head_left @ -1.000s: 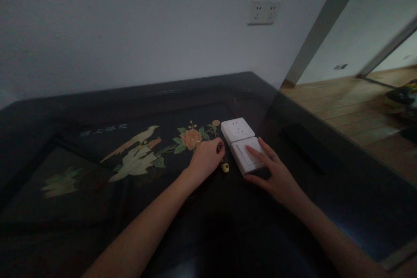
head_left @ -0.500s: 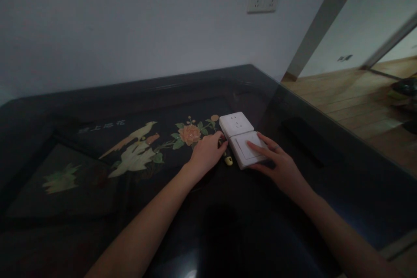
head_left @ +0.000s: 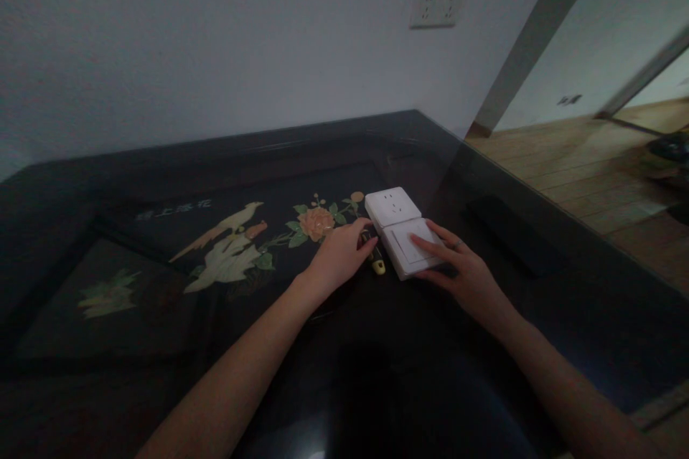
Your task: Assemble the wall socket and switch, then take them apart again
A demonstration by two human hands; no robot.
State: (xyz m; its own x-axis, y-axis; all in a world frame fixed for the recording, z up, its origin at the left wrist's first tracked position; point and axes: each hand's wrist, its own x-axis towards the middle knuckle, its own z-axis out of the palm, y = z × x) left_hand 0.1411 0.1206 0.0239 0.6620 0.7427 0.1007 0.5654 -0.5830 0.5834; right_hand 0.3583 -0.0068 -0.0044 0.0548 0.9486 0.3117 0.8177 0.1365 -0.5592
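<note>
A white wall switch [head_left: 410, 247] lies on the dark glossy table, rocker side up, against a white wall socket [head_left: 393, 206] just beyond it. My right hand [head_left: 461, 263] grips the switch from the right, one fingertip on its face and others along its edges. To the left of the pair, my left hand [head_left: 343, 249] rests with thumb and forefinger apart, close to the switch's left side. A slim dark tool with a yellow end [head_left: 379, 267] lies under and beside those fingers; its kind is unclear and its upper part is partly hidden.
A long black object [head_left: 511, 235] lies on the table [head_left: 334, 380] to the right. Flower and bird inlays decorate the tabletop at left. Behind stands a wall with a double socket [head_left: 433, 7]. The table's right edge borders a wooden floor [head_left: 554, 165].
The gap between my left thumb and forefinger has widened slightly, showing more of the dark tool. My right hand keeps its place on the switch. The view has shifted a little.
</note>
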